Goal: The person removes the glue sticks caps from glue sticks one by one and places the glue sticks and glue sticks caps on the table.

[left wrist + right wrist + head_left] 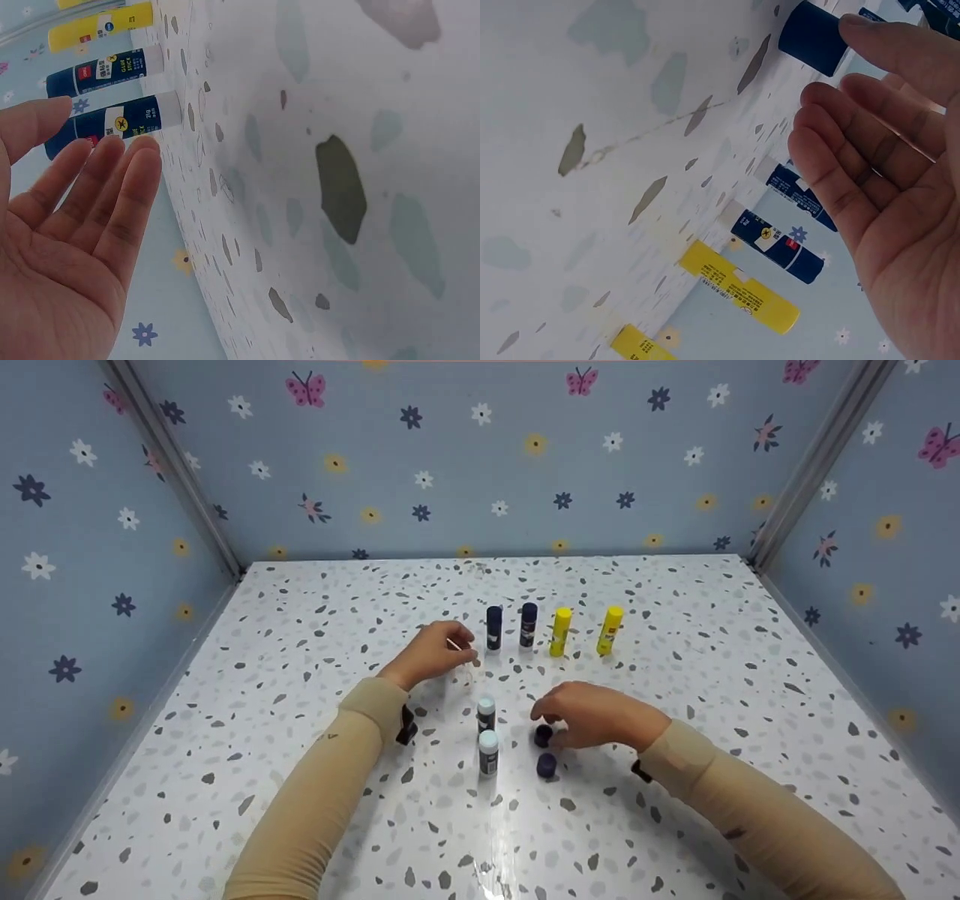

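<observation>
**Two hands low over glue sticks and loose caps**

Four capped glue sticks upright in a row toward the far edge of the worktop [300,607]: two dark blue glue sticks [493,627] at left, two yellow glue sticks [560,631] at right. Nearer the front edge, two uncapped glue sticks [487,714] with pale tops, one behind the other, standing upright. Just right of these, two dark blue caps [546,765] lying on the worktop.

Left hand [435,651] hovering just left of the leftmost dark blue stick, grip spread and holding nothing; in the left wrist view, fingers [112,187] straight and close together, tips near that stick but apart from it. Right hand [592,712] low over the farther cap, fingers [855,150] relaxed and slightly bent, nothing held; in the right wrist view, fingertips just beside a cap, contact hard to tell. Nearer cap just in front of the right hand, clear of it. Both forearms in tan sleeves [315,802].
</observation>
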`<act>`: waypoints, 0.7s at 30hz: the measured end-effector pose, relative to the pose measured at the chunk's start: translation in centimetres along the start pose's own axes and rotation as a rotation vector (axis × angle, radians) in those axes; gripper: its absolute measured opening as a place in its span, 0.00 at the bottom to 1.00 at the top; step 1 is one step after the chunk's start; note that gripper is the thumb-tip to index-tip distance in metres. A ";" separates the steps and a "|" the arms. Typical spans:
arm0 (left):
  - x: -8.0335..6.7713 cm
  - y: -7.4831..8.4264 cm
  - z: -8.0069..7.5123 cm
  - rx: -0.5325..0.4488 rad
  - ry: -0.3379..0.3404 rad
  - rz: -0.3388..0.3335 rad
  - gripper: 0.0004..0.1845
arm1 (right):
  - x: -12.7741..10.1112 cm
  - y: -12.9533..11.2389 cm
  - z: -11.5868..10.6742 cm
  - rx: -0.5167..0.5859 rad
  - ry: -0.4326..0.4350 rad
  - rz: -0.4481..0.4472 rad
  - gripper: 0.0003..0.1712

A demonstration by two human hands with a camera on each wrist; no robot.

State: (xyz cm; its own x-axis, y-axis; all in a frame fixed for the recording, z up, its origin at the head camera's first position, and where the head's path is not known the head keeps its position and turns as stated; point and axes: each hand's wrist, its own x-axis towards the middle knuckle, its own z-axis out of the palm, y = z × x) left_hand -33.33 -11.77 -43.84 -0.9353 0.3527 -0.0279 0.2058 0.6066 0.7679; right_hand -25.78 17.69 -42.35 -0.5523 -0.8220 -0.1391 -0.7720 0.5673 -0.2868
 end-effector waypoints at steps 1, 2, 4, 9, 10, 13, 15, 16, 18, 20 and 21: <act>0.2 0.0 0.0 -0.004 0.011 -0.008 0.22 | 0.0 0.0 -0.1 -0.001 0.002 -0.001 0.21; 0.4 0.0 0.0 -0.009 0.022 -0.016 0.23 | 0.0 0.0 -0.2 -0.001 0.004 0.000 0.21; 0.9 0.0 0.1 -0.021 0.037 -0.031 0.24 | -0.1 0.0 -0.3 0.003 0.011 0.001 0.21; 1.7 0.0 0.5 -0.060 0.063 -0.054 0.28 | -0.3 0.0 -0.6 0.007 0.041 0.016 0.21; 1.8 0.0 0.6 -0.067 0.066 -0.055 0.28 | -0.4 0.0 -0.7 0.003 0.052 0.016 0.21; 2.1 0.0 0.9 -0.077 0.074 -0.061 0.30 | -0.6 0.0 -0.7 -0.013 0.096 -0.004 0.20; 2.4 0.0 1.1 -0.078 0.077 -0.063 0.30 | -0.7 0.0 -0.7 -0.026 0.126 -0.021 0.19; 2.5 0.0 1.2 -0.079 0.075 -0.065 0.31 | -0.7 0.0 -0.7 -0.028 0.138 -0.025 0.19; 2.7 0.0 1.4 -0.079 0.074 -0.067 0.32 | -0.8 0.0 -0.7 -0.028 0.152 -0.022 0.20; 3.0 0.0 1.6 -0.077 0.072 -0.065 0.32 | -0.8 0.1 -0.7 -0.024 0.158 -0.005 0.21; 3.1 0.0 1.8 -0.078 0.068 -0.066 0.32 | -0.8 0.1 -0.7 -0.020 0.157 0.010 0.21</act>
State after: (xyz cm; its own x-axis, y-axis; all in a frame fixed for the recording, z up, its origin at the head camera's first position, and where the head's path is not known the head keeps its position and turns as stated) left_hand -35.74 -9.38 -45.03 -0.9640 0.2630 -0.0380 0.1230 0.5682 0.8137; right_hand -25.65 18.41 -41.58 -0.6015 -0.7989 0.0089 -0.7713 0.5778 -0.2669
